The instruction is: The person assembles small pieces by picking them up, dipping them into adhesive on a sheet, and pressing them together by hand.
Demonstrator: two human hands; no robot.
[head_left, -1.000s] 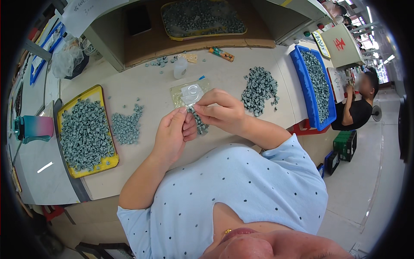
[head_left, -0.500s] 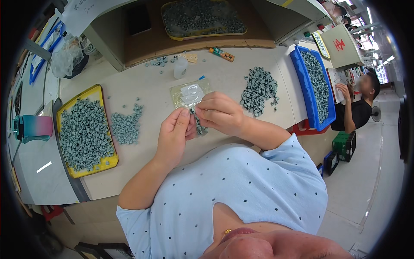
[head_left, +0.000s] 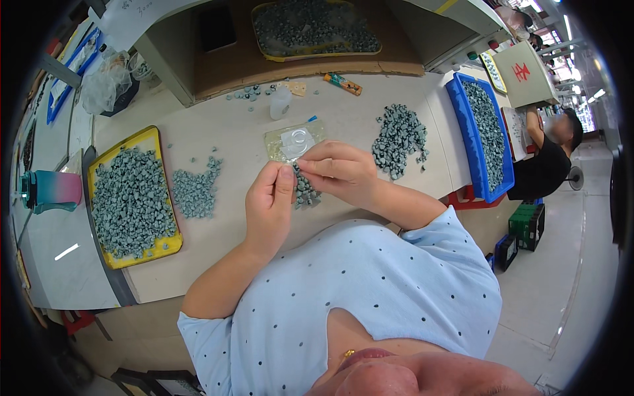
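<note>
My left hand and my right hand meet over the middle of the table, each with its thumb and fingers pinched. Whatever they hold between the fingertips is too small to make out. Beneath and between them lies a small heap of grey-green pieces. Just beyond the fingertips is a flat yellowish pad with a clear ring-shaped item on it. To the left is a loose spread of grey-green pieces; a darker pile of pieces sits to the right.
A yellow tray full of pieces stands at the left, beside a teal-and-pink bottle. At the right edge is a blue bin of pieces. Beyond the pad stand a small white cup and an orange-green tube. A co-worker sits far right.
My hands stay together, with fingers slightly shifted, and more of the small heap shows between them. The co-worker's arm has moved from near the face toward the desk.
</note>
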